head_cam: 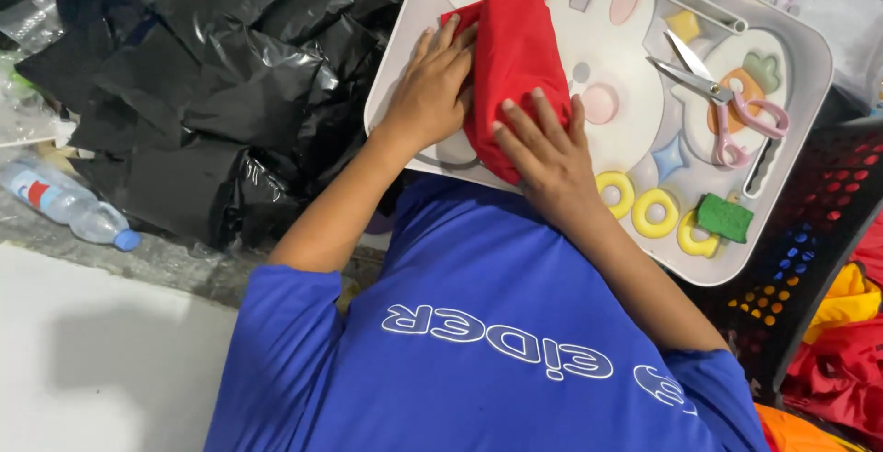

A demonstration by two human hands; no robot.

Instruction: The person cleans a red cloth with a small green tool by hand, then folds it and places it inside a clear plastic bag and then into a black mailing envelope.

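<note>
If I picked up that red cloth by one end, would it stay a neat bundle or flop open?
Probably flop. The red cloth looks soft and creased, and the left hand and right hand both press on its folds. It is likely light, and unlikely to roll off the flat white tray.

Left hand (432, 89) and right hand (543, 144) press down flat, fingers spread.

tray (800, 47): its far edge is cut off
my left hand (432, 89): fingertips hidden behind the red cloth (515, 57)
</note>
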